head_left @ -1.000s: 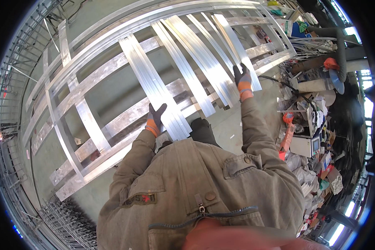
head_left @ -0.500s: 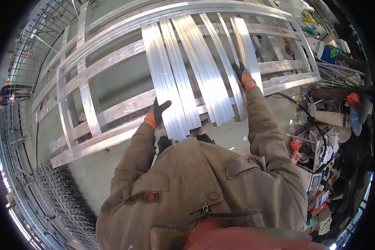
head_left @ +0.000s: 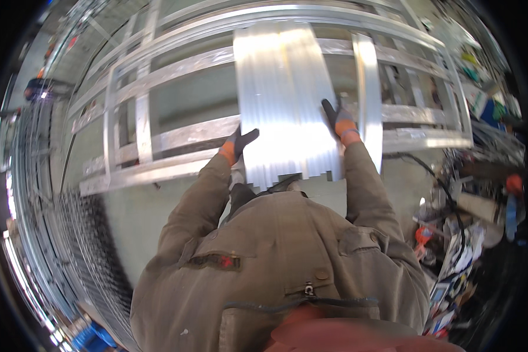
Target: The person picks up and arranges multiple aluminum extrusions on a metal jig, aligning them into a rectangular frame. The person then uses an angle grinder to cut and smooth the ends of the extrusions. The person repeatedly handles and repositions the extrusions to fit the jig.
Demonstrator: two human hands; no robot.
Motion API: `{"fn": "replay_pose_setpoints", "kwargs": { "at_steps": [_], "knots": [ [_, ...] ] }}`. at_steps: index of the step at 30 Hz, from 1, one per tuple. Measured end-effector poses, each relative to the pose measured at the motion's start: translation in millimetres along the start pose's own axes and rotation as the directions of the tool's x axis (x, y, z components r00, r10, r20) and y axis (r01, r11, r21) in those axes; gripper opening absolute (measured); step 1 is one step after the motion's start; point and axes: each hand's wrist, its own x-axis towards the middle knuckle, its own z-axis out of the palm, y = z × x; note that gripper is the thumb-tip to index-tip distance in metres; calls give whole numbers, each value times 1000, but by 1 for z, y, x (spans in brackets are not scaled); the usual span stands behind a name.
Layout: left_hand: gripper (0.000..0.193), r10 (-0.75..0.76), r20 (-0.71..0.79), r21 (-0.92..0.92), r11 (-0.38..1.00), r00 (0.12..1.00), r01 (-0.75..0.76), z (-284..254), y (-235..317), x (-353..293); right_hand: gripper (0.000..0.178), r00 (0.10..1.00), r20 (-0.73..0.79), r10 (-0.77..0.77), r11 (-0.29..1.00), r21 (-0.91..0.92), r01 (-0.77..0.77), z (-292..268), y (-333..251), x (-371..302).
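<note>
Several long silver metal bars (head_left: pixel 287 100) lie side by side in a tight pack across a large metal frame (head_left: pixel 176 135) on the floor. My left hand (head_left: pixel 239 144), in a dark glove with an orange cuff, presses against the pack's left edge. My right hand (head_left: pixel 339 119), gloved the same way, presses flat against the pack's right edge. One more bar (head_left: pixel 366 88) lies apart, just right of my right hand. The near ends of the bars are uneven above my boots.
The frame has long rails and short cross pieces over a grey concrete floor (head_left: pixel 188 100). Wire mesh panels (head_left: pixel 82 246) lie at the left. Tools, cables and clutter (head_left: pixel 463 223) crowd the right side.
The bars lay fanned apart before; now they sit squeezed together in one pack between my hands. Both hands have moved inward against its edges.
</note>
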Motion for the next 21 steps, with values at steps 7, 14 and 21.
{"fn": "replay_pose_setpoints", "kwargs": {
  "at_steps": [7,14,21],
  "knots": [
    [120,-172,-394,-82,985,903,152,-65,-35,40,96,943,-51,-329,866,-415,280,32,-111,-98],
    [103,305,-463,744,644,832,178,-181,-23,91,101,939,2,-343,846,-434,310,111,-183,-158],
    [106,373,-379,914,292,847,280,-321,50,140,109,994,-106,2,821,-568,-63,160,-224,-174]
  ]
}}
